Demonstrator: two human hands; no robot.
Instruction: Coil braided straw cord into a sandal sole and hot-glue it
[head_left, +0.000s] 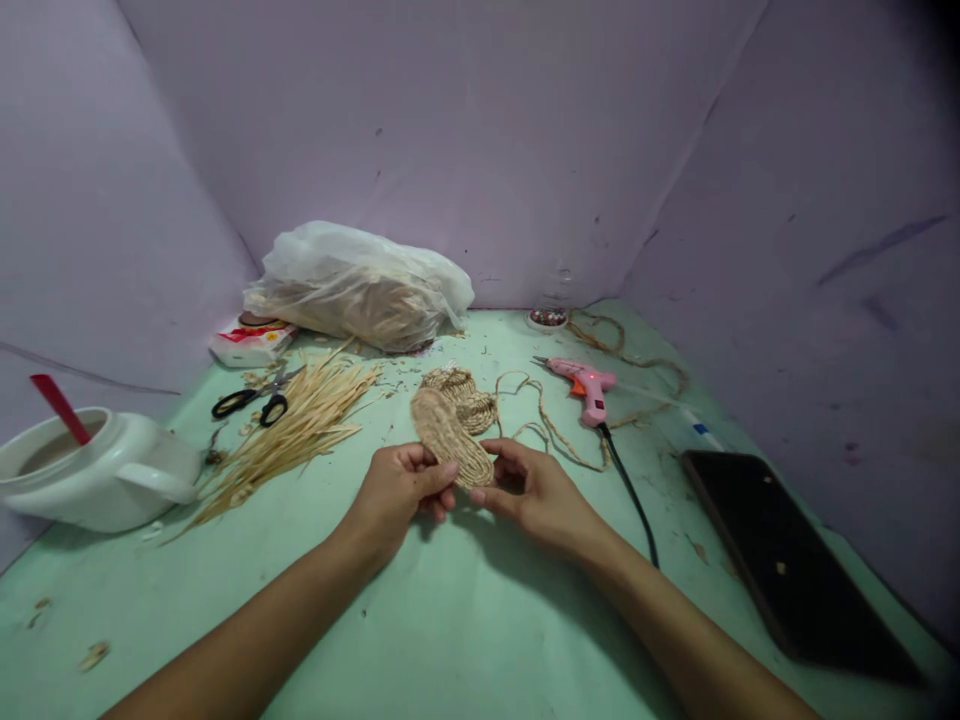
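Between my two hands, just above the green tabletop, is a small woven straw sole [450,435], tilted with its far end up. My left hand [409,490] pinches its left edge, thumb on top and fingers beneath. At the near right end, the thumb and fingers of my right hand [529,490] close on the edge. Right behind the sole lies another woven straw piece [478,408], partly covered by it; its full shape is hidden. A length of braided twine [551,425] trails rightward over the table from beside these pieces.
To the left lie loose straw strips [300,420], black-handled scissors [251,402] and a white pot [142,470] with a red stick. A plastic bag [367,285] sits behind. On the right are a pink glue gun [589,385] with its cord, a bead dish [547,319] and a phone [787,560].
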